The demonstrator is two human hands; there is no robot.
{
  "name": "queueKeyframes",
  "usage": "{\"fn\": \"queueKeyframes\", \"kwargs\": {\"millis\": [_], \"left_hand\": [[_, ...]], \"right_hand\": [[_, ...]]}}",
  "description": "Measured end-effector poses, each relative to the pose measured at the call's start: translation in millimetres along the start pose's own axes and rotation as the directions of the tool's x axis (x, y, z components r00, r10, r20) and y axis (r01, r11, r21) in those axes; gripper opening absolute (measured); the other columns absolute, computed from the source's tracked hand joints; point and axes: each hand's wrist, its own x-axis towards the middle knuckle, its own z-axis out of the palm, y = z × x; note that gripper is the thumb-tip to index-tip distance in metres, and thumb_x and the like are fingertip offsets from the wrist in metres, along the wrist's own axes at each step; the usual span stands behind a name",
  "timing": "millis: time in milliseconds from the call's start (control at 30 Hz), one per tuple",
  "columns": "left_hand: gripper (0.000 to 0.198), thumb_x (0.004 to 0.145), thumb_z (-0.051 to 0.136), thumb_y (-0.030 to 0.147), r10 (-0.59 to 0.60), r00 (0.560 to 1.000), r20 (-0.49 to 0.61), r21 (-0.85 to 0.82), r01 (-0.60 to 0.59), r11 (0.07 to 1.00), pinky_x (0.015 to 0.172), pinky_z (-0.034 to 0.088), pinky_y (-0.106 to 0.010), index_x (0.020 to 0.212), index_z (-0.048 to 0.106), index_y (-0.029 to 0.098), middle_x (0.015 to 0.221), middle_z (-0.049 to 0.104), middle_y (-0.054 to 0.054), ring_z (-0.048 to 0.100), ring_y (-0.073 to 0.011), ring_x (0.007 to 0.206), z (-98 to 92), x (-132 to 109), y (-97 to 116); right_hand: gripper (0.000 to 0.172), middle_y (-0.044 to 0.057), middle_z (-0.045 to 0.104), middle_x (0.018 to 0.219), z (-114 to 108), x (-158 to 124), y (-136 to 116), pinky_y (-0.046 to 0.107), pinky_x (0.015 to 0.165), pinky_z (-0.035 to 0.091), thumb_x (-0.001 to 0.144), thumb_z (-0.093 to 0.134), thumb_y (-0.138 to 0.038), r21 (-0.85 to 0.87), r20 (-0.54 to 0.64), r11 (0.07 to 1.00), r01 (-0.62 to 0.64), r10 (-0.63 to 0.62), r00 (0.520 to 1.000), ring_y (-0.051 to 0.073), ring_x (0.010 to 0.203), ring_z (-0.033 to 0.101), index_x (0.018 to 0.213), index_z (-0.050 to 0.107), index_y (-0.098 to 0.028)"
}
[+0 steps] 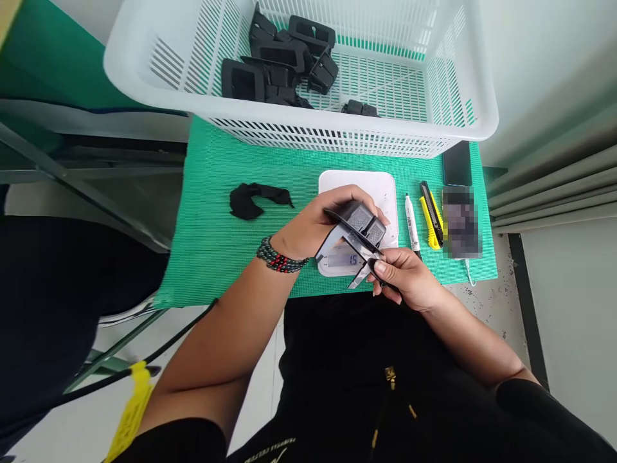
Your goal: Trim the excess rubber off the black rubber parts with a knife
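Note:
My left hand (308, 222) is wrapped round a black plastic part (359, 222), holding it tilted above a white digital scale (328, 186). My right hand (407, 276) grips a caliper (349, 239) between thumb and fingers. One long jaw and the beam of the caliper lie against the lower edge of the black part. Part of the caliper's body is hidden under my right fingers. The scale's display shows what reads as 1.5. My hands partly cover the scale.
A white perforated basket (308, 116) with several black plastic parts (289, 54) stands at the back. Black cloth (248, 200) lies left on the green mat (207, 257). To the right are a marker (411, 222), a yellow-black utility knife (430, 215) and a blurred-out device (461, 222) with a cable.

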Motion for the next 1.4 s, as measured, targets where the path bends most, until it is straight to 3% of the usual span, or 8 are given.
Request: {"fn": "queueKeyframes", "kwargs": {"millis": [300, 667, 867, 1400], "left_hand": [[0.059, 0.069, 0.096, 0.060, -0.024, 1.000, -0.014, 0.023, 0.024, 0.999, 0.075, 0.065, -0.033, 0.104, 0.073, 0.018, 0.103, 0.081, -0.015, 0.078, -0.0248, 0.087, -0.4, 0.5, 2.7], [0.055, 0.070, 0.094, 0.061, -0.028, 0.999, -0.041, 0.076, 0.031, 0.997, 0.073, 0.065, -0.029, 0.104, 0.077, 0.021, 0.101, 0.082, -0.013, 0.078, -0.0221, 0.083, -2.0, 0.1, 2.8], [0.042, 0.077, 0.092, 0.054, -0.034, 0.998, -0.050, 0.084, 0.038, 0.996, 0.068, 0.065, -0.028, 0.105, 0.078, 0.025, 0.102, 0.081, -0.010, 0.077, -0.0215, 0.080, -2.3, -0.3, 2.4], [0.049, 0.071, 0.094, 0.062, -0.042, 0.997, -0.072, 0.088, 0.048, 0.995, 0.069, 0.066, -0.032, 0.101, 0.079, 0.026, 0.098, 0.081, -0.011, 0.076, -0.0232, 0.076, -1.2, 0.6, 2.4]], "right_hand": [[0.056, -0.002, 0.066, 0.058, -1.7, -0.1, 1.8, 0.020, 0.031, 0.025, 0.078, 0.084, -0.070, -0.025, 0.007, 1.000, 0.010, -0.009, 1.000, 0.004, 0.035, 0.040, 0.075, 0.069, -0.016], [0.060, -0.002, 0.066, 0.057, -1.1, 3.2, 2.3, 0.019, 0.031, 0.026, 0.074, 0.085, -0.073, -0.036, 0.002, 0.999, 0.014, -0.014, 1.000, 0.005, 0.036, 0.045, 0.074, 0.069, -0.016], [0.060, -0.003, 0.066, 0.057, -2.6, 3.0, 2.7, 0.019, 0.031, 0.026, 0.074, 0.083, -0.075, -0.050, 0.003, 0.999, 0.005, -0.004, 1.000, 0.005, 0.036, 0.042, 0.075, 0.069, -0.017], [0.060, -0.003, 0.065, 0.057, -3.1, 1.1, 0.6, 0.019, 0.032, 0.027, 0.075, 0.082, -0.075, -0.076, -0.023, 0.997, 0.015, -0.017, 1.000, 0.004, 0.035, 0.041, 0.075, 0.069, -0.016]]}}
